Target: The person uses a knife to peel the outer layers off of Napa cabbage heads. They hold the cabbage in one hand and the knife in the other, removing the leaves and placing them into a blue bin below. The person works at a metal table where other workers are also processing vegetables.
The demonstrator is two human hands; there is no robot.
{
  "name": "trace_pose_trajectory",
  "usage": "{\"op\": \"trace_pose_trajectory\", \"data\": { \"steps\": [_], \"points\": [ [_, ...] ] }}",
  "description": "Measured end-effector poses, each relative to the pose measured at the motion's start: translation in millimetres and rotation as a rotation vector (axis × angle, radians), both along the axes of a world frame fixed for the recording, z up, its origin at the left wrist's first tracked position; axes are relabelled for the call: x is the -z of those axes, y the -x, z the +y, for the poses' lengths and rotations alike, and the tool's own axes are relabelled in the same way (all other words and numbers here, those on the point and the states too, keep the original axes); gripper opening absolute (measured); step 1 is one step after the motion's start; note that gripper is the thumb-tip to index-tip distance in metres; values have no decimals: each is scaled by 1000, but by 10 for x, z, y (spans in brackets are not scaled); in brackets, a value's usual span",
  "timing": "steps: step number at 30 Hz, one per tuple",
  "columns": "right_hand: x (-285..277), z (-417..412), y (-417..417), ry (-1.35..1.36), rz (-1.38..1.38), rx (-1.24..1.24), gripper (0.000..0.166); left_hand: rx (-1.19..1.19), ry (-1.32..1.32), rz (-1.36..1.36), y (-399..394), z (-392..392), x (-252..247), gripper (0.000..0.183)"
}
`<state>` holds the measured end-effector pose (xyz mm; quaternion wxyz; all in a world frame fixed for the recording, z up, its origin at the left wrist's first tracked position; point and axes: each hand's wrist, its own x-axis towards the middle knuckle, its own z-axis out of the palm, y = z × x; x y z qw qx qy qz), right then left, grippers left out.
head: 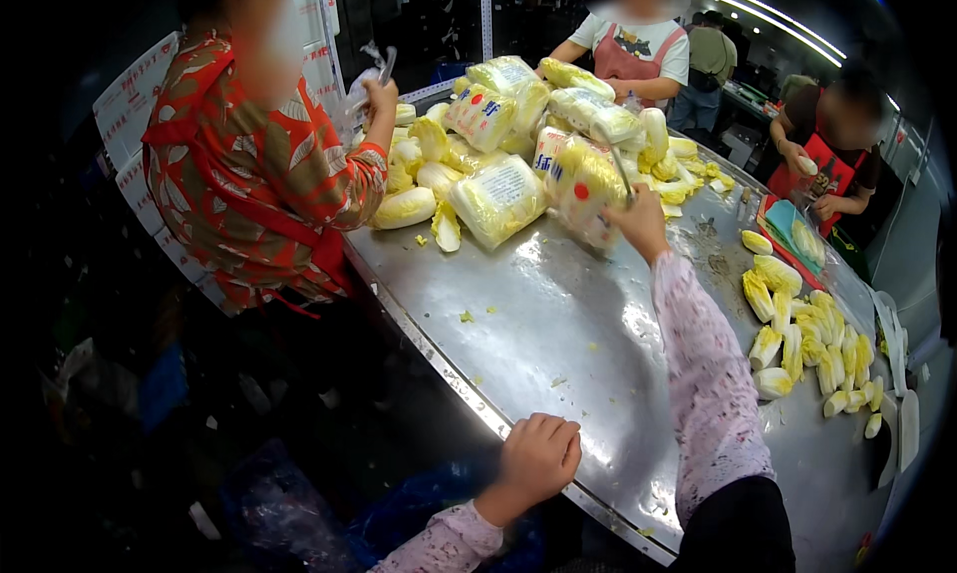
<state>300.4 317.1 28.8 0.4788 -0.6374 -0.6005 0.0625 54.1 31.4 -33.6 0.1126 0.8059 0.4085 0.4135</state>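
Note:
My right hand (644, 225) reaches out over the metal table and grips a thin curved metal tool (617, 161), perhaps a hook. The tool's shaft runs up across a printed plastic bag of napa cabbage (587, 188), which is blurred; whether its tip catches the bag I cannot tell. Beside that bag lies another packed bag (501, 201) with a printed label, flat on the steel. My left hand (540, 453) is at the near table edge, fingers curled, and nothing shows in it.
More bagged and loose napa cabbages (426, 150) are heaped at the far end of the steel table (538, 326). Small trimmed cabbages (822, 334) lie to the right, near a red tray (792, 251). Co-workers stand left, beyond the heap and right. Blue plastic (419, 506) hangs below the edge.

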Motion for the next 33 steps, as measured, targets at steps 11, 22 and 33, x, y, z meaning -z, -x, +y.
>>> {"op": "trace_pose_trajectory", "data": {
  "steps": [11, 22, 33],
  "points": [
    [-570, -3162, -1268, 720, -28, 110, 46, -79, 1050, -775, -189, 609, -310, 66],
    [-828, -2722, -728, 863, -338, -166, 40, -124, 1014, -688, -1242, 671, -291, 100],
    [-1047, -3515, -434, 658, -341, -212, 40, -55, 881, -809, -1107, 468, 2, 101]
  ]
}}
